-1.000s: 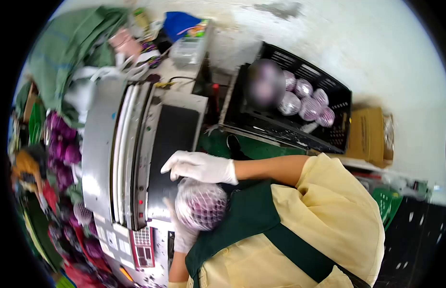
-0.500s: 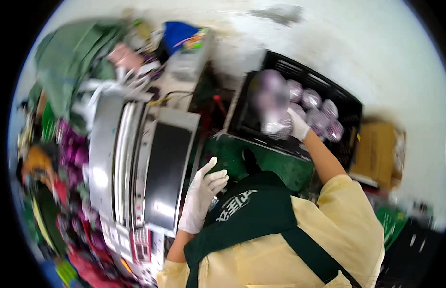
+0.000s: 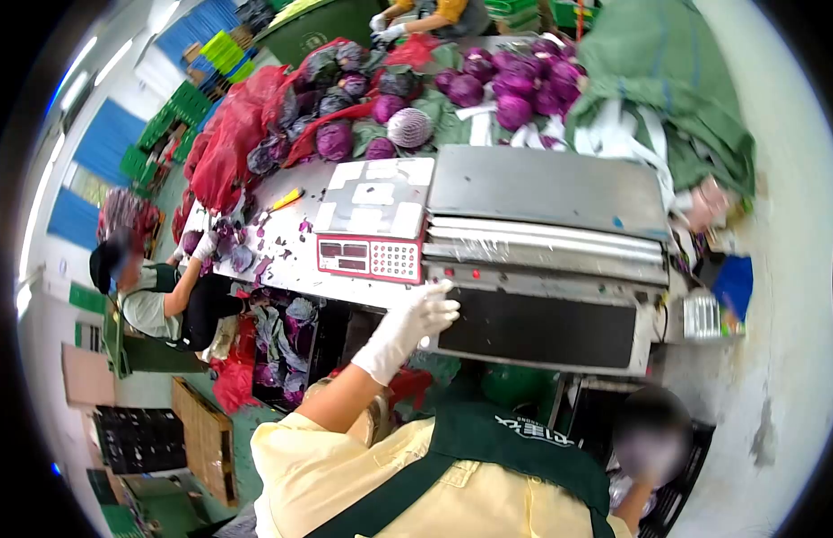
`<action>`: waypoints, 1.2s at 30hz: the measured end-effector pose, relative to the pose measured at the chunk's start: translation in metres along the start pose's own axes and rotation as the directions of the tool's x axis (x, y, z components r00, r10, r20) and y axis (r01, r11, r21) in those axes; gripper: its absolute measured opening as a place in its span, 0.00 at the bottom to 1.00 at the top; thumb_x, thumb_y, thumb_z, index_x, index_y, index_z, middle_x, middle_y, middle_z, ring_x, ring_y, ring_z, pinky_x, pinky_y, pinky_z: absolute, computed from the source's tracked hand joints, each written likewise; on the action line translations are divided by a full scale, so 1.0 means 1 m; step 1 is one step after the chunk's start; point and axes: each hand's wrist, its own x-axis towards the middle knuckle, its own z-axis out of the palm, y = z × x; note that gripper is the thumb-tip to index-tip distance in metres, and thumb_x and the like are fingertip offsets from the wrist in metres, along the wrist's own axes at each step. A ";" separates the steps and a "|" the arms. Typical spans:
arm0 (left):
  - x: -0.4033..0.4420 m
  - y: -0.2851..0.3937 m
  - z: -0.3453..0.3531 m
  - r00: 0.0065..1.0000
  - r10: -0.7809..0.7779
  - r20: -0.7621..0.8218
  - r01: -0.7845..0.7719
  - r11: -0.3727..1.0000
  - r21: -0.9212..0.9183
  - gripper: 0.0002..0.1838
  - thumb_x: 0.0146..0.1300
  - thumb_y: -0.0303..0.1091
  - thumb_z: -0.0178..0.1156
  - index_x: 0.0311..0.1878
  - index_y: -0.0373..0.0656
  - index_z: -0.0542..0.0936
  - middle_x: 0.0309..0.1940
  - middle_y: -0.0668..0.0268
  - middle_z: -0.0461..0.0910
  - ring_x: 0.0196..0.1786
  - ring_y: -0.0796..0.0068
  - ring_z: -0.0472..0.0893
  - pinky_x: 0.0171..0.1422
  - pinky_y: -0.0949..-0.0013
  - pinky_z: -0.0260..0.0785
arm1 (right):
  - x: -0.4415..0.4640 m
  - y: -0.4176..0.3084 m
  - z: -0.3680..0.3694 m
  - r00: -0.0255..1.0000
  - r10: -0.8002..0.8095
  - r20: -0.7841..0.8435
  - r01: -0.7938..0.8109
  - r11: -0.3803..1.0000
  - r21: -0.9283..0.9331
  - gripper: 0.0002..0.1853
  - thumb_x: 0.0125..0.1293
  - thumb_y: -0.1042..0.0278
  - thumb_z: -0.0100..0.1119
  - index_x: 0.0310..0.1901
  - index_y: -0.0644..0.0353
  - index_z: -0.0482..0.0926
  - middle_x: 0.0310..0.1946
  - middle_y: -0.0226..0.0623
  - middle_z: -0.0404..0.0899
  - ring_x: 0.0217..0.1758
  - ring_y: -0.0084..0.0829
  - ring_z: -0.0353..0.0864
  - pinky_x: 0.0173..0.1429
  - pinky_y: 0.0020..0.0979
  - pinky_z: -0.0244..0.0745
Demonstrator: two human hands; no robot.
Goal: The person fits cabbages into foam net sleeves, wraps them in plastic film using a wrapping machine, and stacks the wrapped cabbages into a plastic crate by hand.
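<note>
My left hand (image 3: 407, 332), in a white glove, is raised beside the front edge of the wrapping machine (image 3: 542, 327), with its fingers apart and nothing in them. At the lower right, my right hand (image 3: 651, 463) is down at the black crate (image 3: 694, 475); a round blurred patch covers its fingers, so what they hold, if anything, cannot be made out. Part of a shiny wrapped cabbage (image 3: 619, 489) shows in the crate. A scale (image 3: 373, 215) stands left of the machine. A cabbage in white netting (image 3: 409, 127) lies behind the scale.
Purple cabbages (image 3: 515, 81) and red net sacks (image 3: 233, 134) cover the back of the table. A yellow-handled knife (image 3: 287, 198) lies among leaf scraps. One co-worker (image 3: 161, 291) is at the left, and another's gloved hands (image 3: 387, 31) show at the top. A green cloth (image 3: 659, 81) hangs at the right.
The view has swung left toward the table. The netted cabbage that was between both my hands has left them; my right hand moved to the crate. My left hand came away with fingers spread.
</note>
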 end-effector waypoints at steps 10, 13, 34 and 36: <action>0.278 0.255 -0.166 0.712 0.650 -0.265 -0.588 0.759 0.281 0.23 0.68 0.47 0.57 0.58 0.40 0.77 0.41 0.65 0.82 0.41 0.75 0.79 0.46 0.73 0.71 | -0.107 -0.619 0.185 0.267 -0.801 0.536 0.386 0.599 0.702 0.17 0.68 0.77 0.48 0.58 0.66 0.72 0.58 0.38 0.72 0.59 0.30 0.74 0.64 0.29 0.69; 0.381 0.289 -0.177 0.458 0.870 -0.181 -0.619 0.458 0.638 0.25 0.67 0.46 0.55 0.59 0.35 0.76 0.48 0.53 0.83 0.51 0.65 0.81 0.56 0.68 0.70 | -0.181 -0.735 0.300 0.064 -0.486 0.871 -0.216 0.846 0.488 0.18 0.71 0.61 0.49 0.60 0.55 0.72 0.57 0.32 0.73 0.60 0.27 0.73 0.60 0.31 0.70; 0.312 0.340 -0.050 0.958 0.280 0.062 -0.275 0.958 -0.084 0.47 0.60 0.80 0.34 0.66 0.49 0.69 0.57 0.56 0.75 0.55 0.55 0.75 0.61 0.41 0.62 | -0.220 -0.834 0.381 0.289 -0.523 0.802 -0.076 0.822 0.564 0.27 0.72 0.45 0.46 0.65 0.53 0.68 0.55 0.38 0.76 0.56 0.30 0.77 0.61 0.35 0.71; 0.273 0.320 0.032 0.881 0.324 0.345 -0.239 0.934 -0.266 0.44 0.63 0.75 0.39 0.63 0.43 0.70 0.57 0.57 0.75 0.59 0.61 0.74 0.66 0.49 0.63 | -0.193 -0.780 0.378 0.158 -0.565 0.810 -0.589 0.605 0.537 0.27 0.73 0.49 0.45 0.64 0.60 0.70 0.54 0.39 0.78 0.57 0.32 0.77 0.65 0.36 0.70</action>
